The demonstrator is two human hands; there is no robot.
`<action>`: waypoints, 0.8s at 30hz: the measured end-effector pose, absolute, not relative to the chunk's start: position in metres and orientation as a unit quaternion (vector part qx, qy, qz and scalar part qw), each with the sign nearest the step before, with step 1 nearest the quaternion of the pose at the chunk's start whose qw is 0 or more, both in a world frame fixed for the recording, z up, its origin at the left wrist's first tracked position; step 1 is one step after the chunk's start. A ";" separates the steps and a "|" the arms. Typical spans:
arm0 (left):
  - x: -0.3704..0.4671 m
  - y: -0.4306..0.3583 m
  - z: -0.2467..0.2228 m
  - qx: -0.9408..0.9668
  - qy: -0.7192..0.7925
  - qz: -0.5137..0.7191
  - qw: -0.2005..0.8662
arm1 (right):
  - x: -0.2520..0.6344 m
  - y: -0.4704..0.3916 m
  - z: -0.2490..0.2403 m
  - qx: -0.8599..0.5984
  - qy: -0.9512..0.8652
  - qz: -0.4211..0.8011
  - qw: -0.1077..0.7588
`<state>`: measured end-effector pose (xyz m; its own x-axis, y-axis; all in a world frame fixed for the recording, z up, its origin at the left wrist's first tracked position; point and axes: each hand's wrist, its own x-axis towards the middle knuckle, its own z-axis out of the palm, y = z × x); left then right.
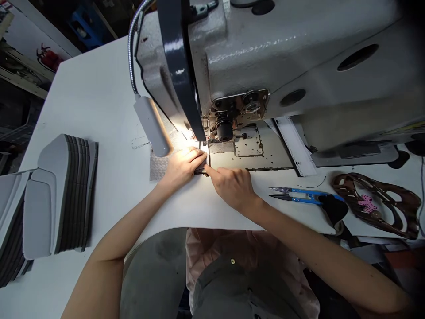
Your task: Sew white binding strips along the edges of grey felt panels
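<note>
A grey mesh fabric piece (pixel 159 166) with a dark edge lies on the bed of a sewing machine (pixel 275 48), close to the needle area. My left hand (pixel 186 165) rests on this fabric, fingers stretched flat under the lamp's light. At the dark edge, my right hand (pixel 232 184) has its other fingers curled in while the index finger reaches the fabric. Its thumb is mostly hidden. The presser foot is partly covered by the machine's dark arm guard (pixel 181 66).
A lamp (pixel 152 126) hangs over the fabric. Stacked grey padded pieces (pixel 46 195) stand at the left. To the right lie blue thread snips (pixel 299 195), a brown hair claw clip (pixel 381 204) and a white strip (pixel 295 146) on the machine bed.
</note>
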<state>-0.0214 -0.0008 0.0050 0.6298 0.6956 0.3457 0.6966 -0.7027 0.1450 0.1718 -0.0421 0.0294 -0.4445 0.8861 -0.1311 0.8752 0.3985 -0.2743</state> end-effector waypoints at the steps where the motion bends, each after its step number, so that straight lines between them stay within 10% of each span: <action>1: -0.022 0.002 0.005 -0.902 -0.386 -0.191 0.007 | 0.171 -0.040 0.031 -0.528 -0.835 0.155 0.013; 24: -0.031 0.029 -0.009 -0.877 -0.419 -0.233 0.044 | 0.168 -0.026 0.026 -0.532 -0.835 0.139 0.026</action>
